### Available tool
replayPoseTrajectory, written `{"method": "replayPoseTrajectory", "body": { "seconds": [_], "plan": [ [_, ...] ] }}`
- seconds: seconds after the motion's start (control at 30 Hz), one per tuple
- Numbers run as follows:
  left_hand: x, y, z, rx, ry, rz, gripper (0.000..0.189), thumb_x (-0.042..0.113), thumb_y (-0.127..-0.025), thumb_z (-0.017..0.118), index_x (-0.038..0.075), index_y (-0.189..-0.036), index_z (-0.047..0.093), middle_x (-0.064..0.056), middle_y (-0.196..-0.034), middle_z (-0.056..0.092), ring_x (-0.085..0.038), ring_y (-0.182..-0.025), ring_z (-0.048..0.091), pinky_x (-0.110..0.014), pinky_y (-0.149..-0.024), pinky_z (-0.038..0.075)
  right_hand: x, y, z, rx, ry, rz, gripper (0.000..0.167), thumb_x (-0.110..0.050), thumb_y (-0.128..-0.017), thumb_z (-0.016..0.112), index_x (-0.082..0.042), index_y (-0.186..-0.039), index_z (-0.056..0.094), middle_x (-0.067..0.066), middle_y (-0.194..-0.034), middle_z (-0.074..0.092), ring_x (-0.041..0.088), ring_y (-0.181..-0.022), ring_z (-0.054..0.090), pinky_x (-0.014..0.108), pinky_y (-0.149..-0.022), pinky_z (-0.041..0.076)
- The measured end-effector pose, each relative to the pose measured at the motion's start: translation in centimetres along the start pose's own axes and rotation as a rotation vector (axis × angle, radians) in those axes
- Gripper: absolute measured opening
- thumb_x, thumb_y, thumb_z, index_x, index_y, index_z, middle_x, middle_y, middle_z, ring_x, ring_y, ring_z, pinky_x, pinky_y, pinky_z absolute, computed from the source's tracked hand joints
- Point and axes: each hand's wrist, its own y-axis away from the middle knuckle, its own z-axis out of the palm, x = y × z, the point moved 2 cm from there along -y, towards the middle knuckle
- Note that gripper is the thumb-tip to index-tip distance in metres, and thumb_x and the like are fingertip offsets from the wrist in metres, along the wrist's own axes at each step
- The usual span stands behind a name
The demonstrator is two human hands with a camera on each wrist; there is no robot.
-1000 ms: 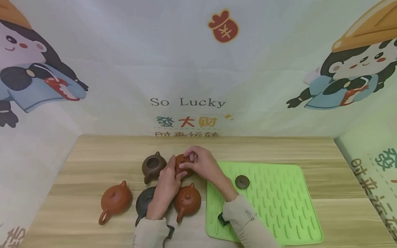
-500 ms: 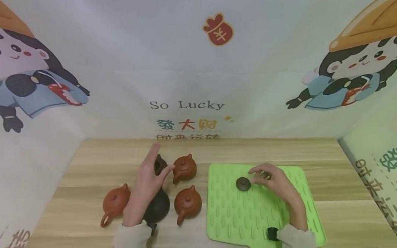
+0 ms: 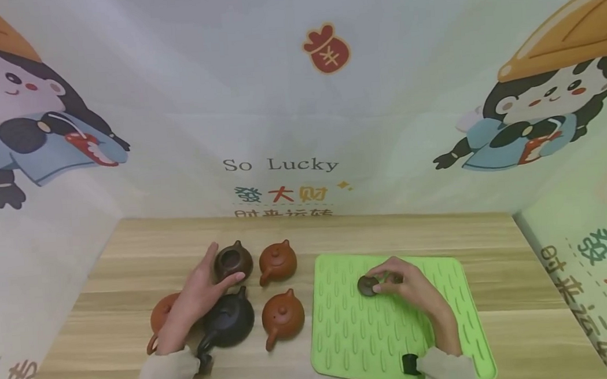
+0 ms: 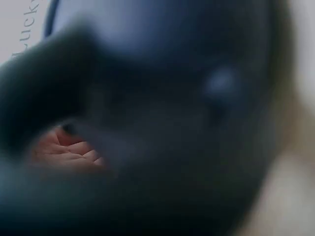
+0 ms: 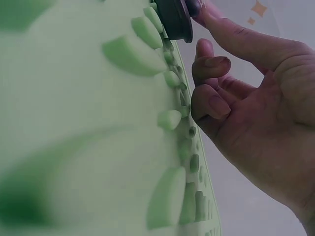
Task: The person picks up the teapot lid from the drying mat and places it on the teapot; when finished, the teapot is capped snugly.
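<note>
A dark brown teapot point(image 3: 234, 264) without a lid stands at the back left, its round mouth showing. My left hand point(image 3: 200, 291) lies around its near left side, fingers straight along the left and thumb across the front; the pot's handle is hidden. Over the green mat point(image 3: 343, 326), my right hand point(image 3: 408, 287) pinches a small dark brown teapot lid point(image 3: 366, 287) between thumb and finger. In the right wrist view the lid point(image 5: 174, 19) is right at the mat's ridges, its knob at the fingertips, other fingers curled below. The left wrist view is mostly blocked by a blurred dark shape.
A black teapot point(image 3: 233, 321) sits in front of the brown one, close to my left forearm. Two lidded orange teapots, a back one point(image 3: 279, 260) and a front one point(image 3: 285, 317), stand to the right. Another orange teapot point(image 3: 162, 311) is partly behind my left arm.
My right hand has gone from the back orange teapot to the lid and now pinches it. My left hand has left that teapot and come to the dark brown one.
</note>
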Motion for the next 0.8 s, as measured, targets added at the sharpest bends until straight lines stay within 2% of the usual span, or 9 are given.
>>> {"method": "replayPoseTrajectory", "body": {
  "seconds": [0.07, 0.17, 0.27, 0.33, 0.43, 0.53, 0.7, 0.77, 0.8],
  "plan": [
    [0.8, 0.3, -0.3, -0.013, 0.010, -0.014, 0.120, 0.071, -0.097, 0.073, 0.005, -0.177, 0.012, -0.033, -0.175, 0.029, -0.057, -0.155, 0.040, -0.072, -0.116, 0.044, 0.0, -0.1, 0.0, -0.001, -0.003, 0.000, 0.024, -0.006, -0.098, 0.081, -0.001, -0.121, 0.081, 0.013, -0.110, 0.070, 0.009, -0.093, 0.064, 0.027, -0.083, 0.055],
    [3.0, 1.2, -1.0, -0.017, 0.028, -0.025, 0.117, 0.066, -0.100, 0.072, -0.001, -0.175, 0.012, -0.037, -0.174, 0.026, -0.060, -0.155, 0.037, -0.073, -0.117, 0.042, 0.0, -0.1, 0.0, -0.008, -0.010, -0.002, 0.023, -0.005, -0.098, 0.080, 0.000, -0.121, 0.081, 0.014, -0.109, 0.070, 0.008, -0.092, 0.063, 0.026, -0.082, 0.055],
    [5.6, 2.2, -2.0, -0.022, 0.062, -0.047, 0.109, 0.052, -0.104, 0.074, -0.008, -0.172, 0.014, -0.041, -0.173, 0.022, -0.062, -0.156, 0.031, -0.074, -0.122, 0.036, 0.0, -0.1, 0.1, -0.015, -0.012, -0.012, 0.024, -0.003, -0.098, 0.079, 0.001, -0.121, 0.080, 0.014, -0.107, 0.070, 0.008, -0.090, 0.063, 0.026, -0.081, 0.054],
    [7.0, 2.7, -2.5, -0.049, 0.085, -0.059, 0.102, 0.041, -0.107, 0.073, -0.012, -0.170, 0.012, -0.043, -0.173, 0.017, -0.062, -0.158, 0.026, -0.073, -0.124, 0.032, 0.0, -0.1, 0.3, -0.021, -0.021, -0.010, 0.024, -0.002, -0.098, 0.078, 0.002, -0.122, 0.080, 0.014, -0.107, 0.069, 0.008, -0.089, 0.061, 0.025, -0.081, 0.053],
    [8.1, 3.0, -2.6, -0.079, 0.094, -0.074, 0.094, 0.028, -0.111, 0.068, -0.015, -0.169, 0.009, -0.043, -0.174, 0.013, -0.059, -0.160, 0.023, -0.071, -0.127, 0.030, -0.1, -0.3, 0.6, -0.038, -0.037, -0.003, 0.025, -0.003, -0.099, 0.078, 0.003, -0.123, 0.080, 0.014, -0.107, 0.068, 0.009, -0.089, 0.059, 0.025, -0.081, 0.052],
    [8.4, 3.0, -2.5, -0.072, 0.086, -0.070, 0.088, 0.020, -0.112, 0.066, -0.017, -0.168, 0.008, -0.043, -0.174, 0.014, -0.058, -0.160, 0.023, -0.070, -0.128, 0.030, -0.3, -0.6, 0.9, -0.047, -0.042, 0.008, 0.024, -0.005, -0.100, 0.077, 0.003, -0.123, 0.080, 0.014, -0.107, 0.067, 0.010, -0.089, 0.057, 0.025, -0.081, 0.050],
    [8.1, 3.0, -2.3, -0.029, 0.098, -0.055, 0.083, 0.016, -0.110, 0.068, -0.015, -0.168, 0.017, -0.042, -0.171, 0.024, -0.058, -0.158, 0.029, -0.070, -0.126, 0.033, -0.4, -0.6, 1.1, -0.034, -0.013, 0.017, 0.023, -0.004, -0.099, 0.078, 0.004, -0.121, 0.081, 0.013, -0.105, 0.067, 0.010, -0.088, 0.057, 0.025, -0.080, 0.050],
    [5.9, 2.3, -1.3, -0.001, 0.087, -0.022, 0.083, 0.030, -0.113, 0.066, -0.009, -0.171, 0.021, -0.041, -0.170, 0.030, -0.060, -0.156, 0.034, -0.070, -0.123, 0.037, -0.3, -0.6, 1.1, -0.027, -0.006, 0.021, 0.022, -0.004, -0.099, 0.078, 0.003, -0.120, 0.082, 0.011, -0.103, 0.066, 0.010, -0.088, 0.057, 0.025, -0.080, 0.050],
    [5.9, 2.3, -1.4, -0.002, 0.085, -0.030, 0.083, 0.030, -0.113, 0.066, -0.009, -0.171, 0.021, -0.041, -0.170, 0.031, -0.059, -0.156, 0.035, -0.070, -0.123, 0.037, -0.2, -0.6, 1.1, -0.021, -0.002, 0.022, 0.021, -0.004, -0.099, 0.078, 0.002, -0.118, 0.082, 0.011, -0.103, 0.066, 0.010, -0.088, 0.057, 0.025, -0.080, 0.050]
  ]
}}
